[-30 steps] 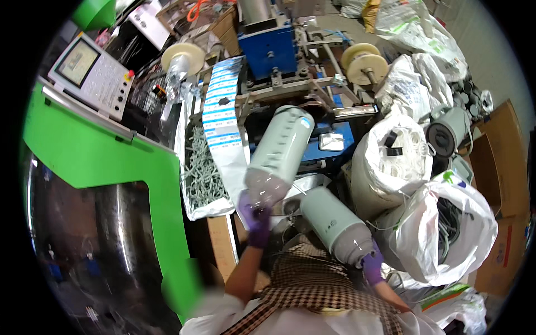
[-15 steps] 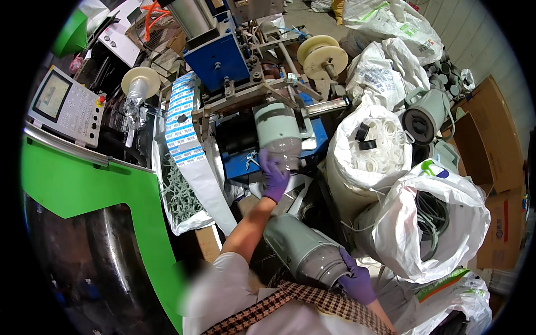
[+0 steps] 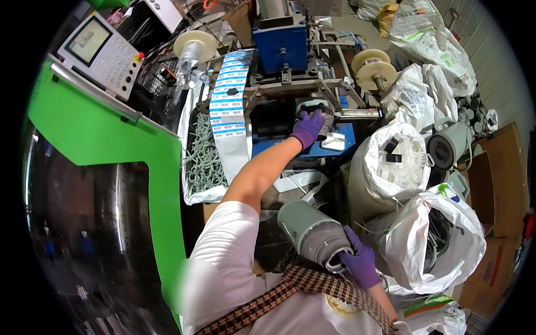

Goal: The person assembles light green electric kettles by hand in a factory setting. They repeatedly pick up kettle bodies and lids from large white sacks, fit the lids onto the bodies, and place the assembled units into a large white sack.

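My left hand [image 3: 309,129], in a purple glove, reaches forward to a grey-green plastic container [image 3: 324,124] lying under the press. Its fingers are curled over the container's grey end and hide much of it. A black cylinder [image 3: 272,126] lies just left of that container. Close to my body, my right hand [image 3: 360,259], also gloved in purple, grips a second grey-green container [image 3: 310,223] by its stepped grey neck. The thumb sits at the open mouth, and the body slants up to the left.
A blue press [image 3: 281,50] stands ahead. Left are a green machine housing [image 3: 106,139], a control panel [image 3: 100,53], a label strip [image 3: 228,100] and a bag of grey-green scraps [image 3: 202,156]. On the right stand white sacks [image 3: 371,173] and a cardboard box [image 3: 497,184].
The view has shifted left and my left arm has stretched farther forward. The container under the press now sits deeper, more hidden. My right hand still grips the near container, its mouth turned more into view.
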`<state>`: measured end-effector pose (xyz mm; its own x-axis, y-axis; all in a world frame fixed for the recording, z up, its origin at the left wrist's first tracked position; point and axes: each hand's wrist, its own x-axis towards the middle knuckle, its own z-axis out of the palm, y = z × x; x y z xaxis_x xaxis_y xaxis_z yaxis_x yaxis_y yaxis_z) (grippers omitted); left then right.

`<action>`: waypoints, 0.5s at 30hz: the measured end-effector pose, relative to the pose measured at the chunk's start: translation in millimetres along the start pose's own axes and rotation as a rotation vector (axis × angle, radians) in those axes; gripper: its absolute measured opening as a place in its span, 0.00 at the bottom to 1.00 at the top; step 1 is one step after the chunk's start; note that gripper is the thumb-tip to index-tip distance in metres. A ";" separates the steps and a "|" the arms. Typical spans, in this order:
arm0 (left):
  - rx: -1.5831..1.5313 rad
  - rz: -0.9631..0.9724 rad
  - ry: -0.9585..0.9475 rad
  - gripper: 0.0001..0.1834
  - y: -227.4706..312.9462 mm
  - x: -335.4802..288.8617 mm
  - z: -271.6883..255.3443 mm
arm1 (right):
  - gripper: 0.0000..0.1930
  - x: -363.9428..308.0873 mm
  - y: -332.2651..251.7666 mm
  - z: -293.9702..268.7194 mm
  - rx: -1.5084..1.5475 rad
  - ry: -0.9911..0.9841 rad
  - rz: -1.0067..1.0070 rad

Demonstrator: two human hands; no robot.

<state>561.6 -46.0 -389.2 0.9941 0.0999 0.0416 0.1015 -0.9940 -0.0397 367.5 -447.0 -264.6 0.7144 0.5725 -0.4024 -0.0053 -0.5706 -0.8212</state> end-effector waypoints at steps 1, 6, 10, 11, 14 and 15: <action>-0.034 0.047 -0.079 0.40 -3.1 -3.7 -19.6 | 0.40 4.0 -8.6 -0.7 -0.024 -0.009 0.018; -1.251 0.677 -0.150 0.34 53.4 -93.8 -175.5 | 0.37 15.0 -37.5 -5.1 0.125 -0.010 0.040; -0.576 0.805 -0.035 0.51 111.1 -257.5 -208.1 | 0.38 22.9 -38.7 9.3 0.273 0.008 -0.165; -0.548 0.707 0.034 0.49 114.9 -272.9 -207.6 | 0.39 22.1 -45.6 14.1 0.200 0.030 -0.208; -0.536 0.492 0.171 0.41 101.6 -305.6 -216.9 | 0.42 24.4 -94.6 22.4 -0.076 -0.062 -0.283; -0.546 0.434 0.209 0.39 91.0 -317.2 -222.2 | 0.43 26.9 -111.1 24.8 -0.088 -0.154 -0.283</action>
<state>247.2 -177.9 -184.2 0.9070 -0.2646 0.3276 -0.3880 -0.8276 0.4056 369.9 -353.6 -194.2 0.5649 0.7939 -0.2248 0.2434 -0.4206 -0.8740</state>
